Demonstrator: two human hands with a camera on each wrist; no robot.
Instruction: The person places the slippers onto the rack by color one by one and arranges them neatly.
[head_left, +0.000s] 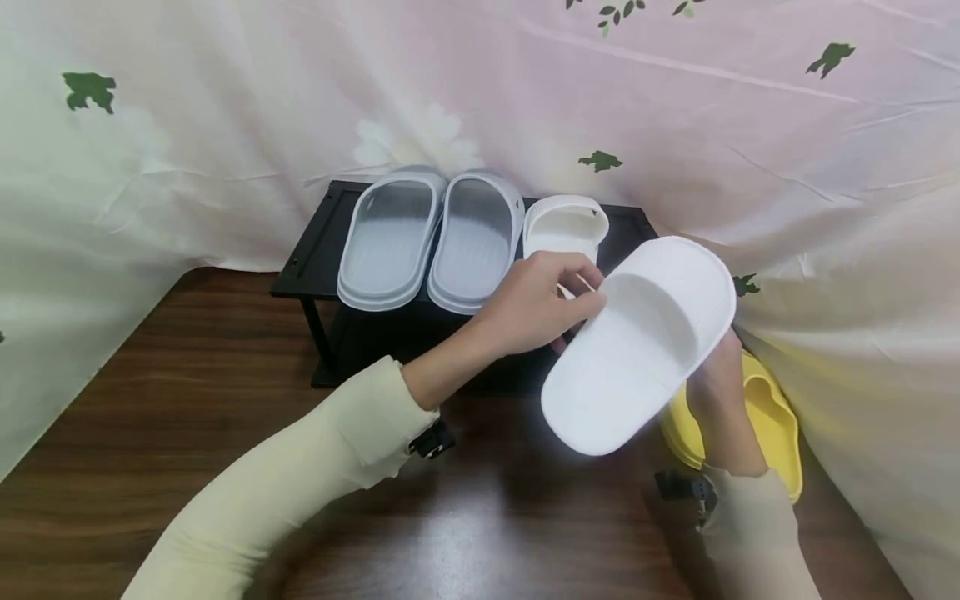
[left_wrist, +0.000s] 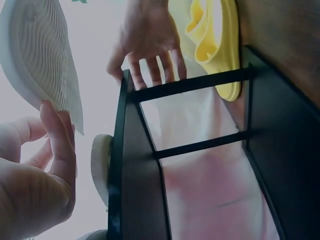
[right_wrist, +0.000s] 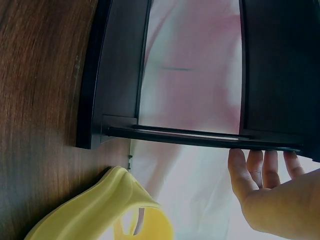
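My left hand (head_left: 543, 302) pinches the side edge of a white clog (head_left: 637, 350) and holds it tilted above the front right of the black shoe rack (left_wrist: 116, 165). In the left wrist view the clog's ridged sole (left_wrist: 47, 50) shows beside the fingers. My right hand (left_wrist: 151, 37) is at the rack's right end, its fingers extended; in the right wrist view the fingertips (right_wrist: 255, 157) are right at the shelf edge. The held clog partly hides this hand in the head view. Another white clog (head_left: 566, 223) sits on the top shelf, behind my left hand.
Two grey clogs (head_left: 393, 237) stand side by side on the rack's top, left of the white one. Yellow clogs (head_left: 776, 425) lie on the dark wooden floor (head_left: 187, 417) right of the rack. A patterned cloth (head_left: 262, 100) hangs close behind and along both sides.
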